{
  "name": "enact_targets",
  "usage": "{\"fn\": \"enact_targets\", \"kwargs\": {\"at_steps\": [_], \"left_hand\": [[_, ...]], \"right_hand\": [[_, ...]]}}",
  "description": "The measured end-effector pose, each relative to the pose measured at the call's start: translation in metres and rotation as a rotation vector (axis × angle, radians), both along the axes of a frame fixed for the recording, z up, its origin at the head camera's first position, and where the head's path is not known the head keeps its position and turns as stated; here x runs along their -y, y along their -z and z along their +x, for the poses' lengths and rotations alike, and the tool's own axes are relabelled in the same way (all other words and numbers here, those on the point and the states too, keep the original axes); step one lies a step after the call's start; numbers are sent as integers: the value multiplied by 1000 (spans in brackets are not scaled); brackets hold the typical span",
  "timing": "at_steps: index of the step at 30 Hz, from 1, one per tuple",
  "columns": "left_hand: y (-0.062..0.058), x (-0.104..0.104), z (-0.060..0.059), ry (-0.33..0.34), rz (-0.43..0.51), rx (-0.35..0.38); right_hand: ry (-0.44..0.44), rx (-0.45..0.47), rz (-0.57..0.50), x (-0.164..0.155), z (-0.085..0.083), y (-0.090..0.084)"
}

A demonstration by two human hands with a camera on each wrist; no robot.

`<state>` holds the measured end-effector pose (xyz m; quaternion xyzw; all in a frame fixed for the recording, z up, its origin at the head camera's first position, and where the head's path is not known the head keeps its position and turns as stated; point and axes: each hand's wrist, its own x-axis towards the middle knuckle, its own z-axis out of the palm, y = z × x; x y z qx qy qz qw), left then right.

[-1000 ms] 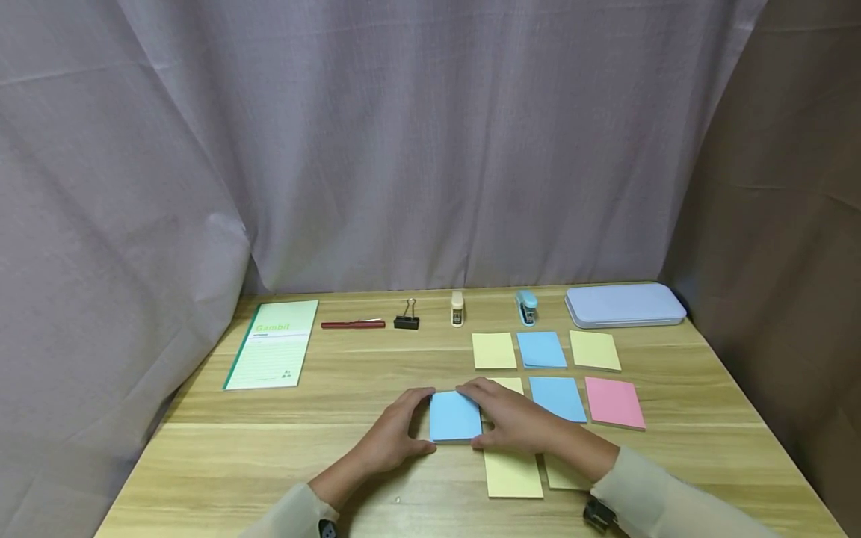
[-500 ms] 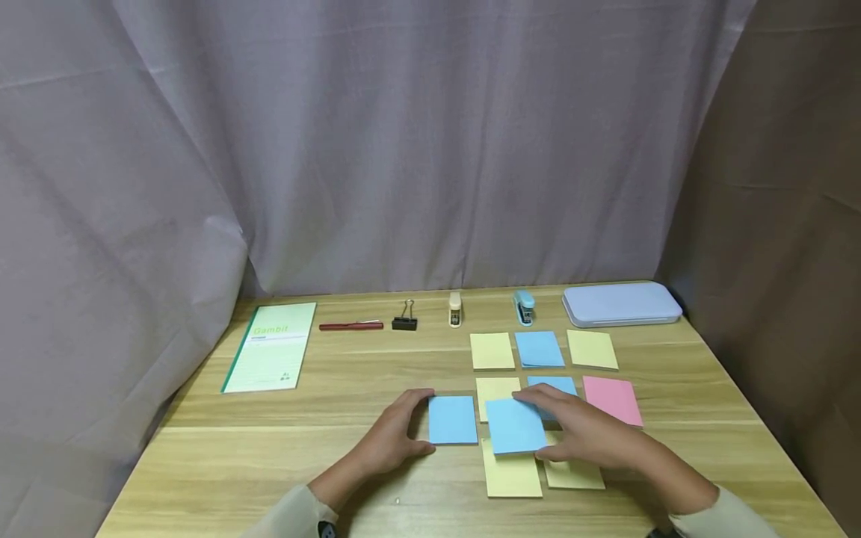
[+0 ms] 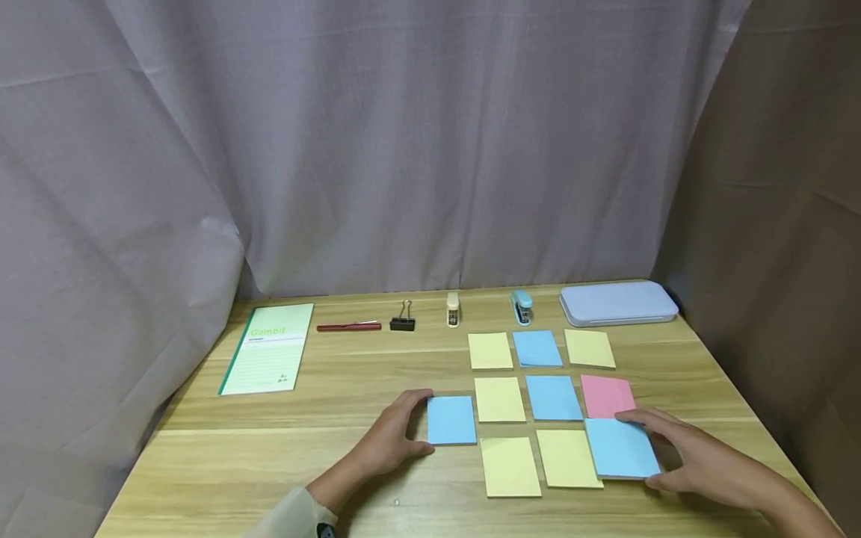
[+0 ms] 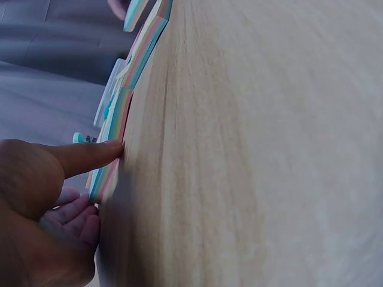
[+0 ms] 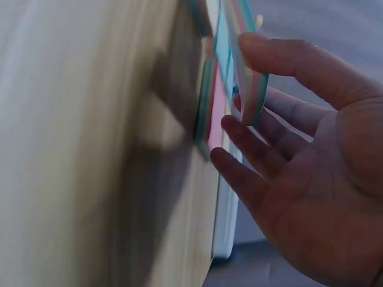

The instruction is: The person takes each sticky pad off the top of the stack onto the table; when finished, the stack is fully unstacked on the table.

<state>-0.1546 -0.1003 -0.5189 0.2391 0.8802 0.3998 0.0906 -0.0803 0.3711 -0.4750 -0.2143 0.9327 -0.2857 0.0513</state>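
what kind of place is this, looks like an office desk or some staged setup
Probably a staged desk setup rather than a working office: a wooden table backed by draped grey curtain, with stationery laid in a neat row, such as a green notebook and small blue stapler.

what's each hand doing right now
Left hand: holding the blue pad by its edges.
Right hand: holding a second blue pad, lifted off the table.
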Motion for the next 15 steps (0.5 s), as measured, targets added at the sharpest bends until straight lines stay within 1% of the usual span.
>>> {"fn": "enact_targets", "kwargs": {"at_steps": [3,7,11,14,15], "left_hand": [[0,0,0,-3,-2,1],[1,0,-1,0,-6,9],[2,0,-1,4,-8,16],[2,0,0,0,-8,23],[2,0,0,1,-5,27]], "right_hand": [[1,10,28,-13,1,8],[4,34,67,-23,2,17],[-11,-16,92,-26,3,23],[-9,-52,118,-24,5,22],[-1,-35,126,-23,6,20]]}}
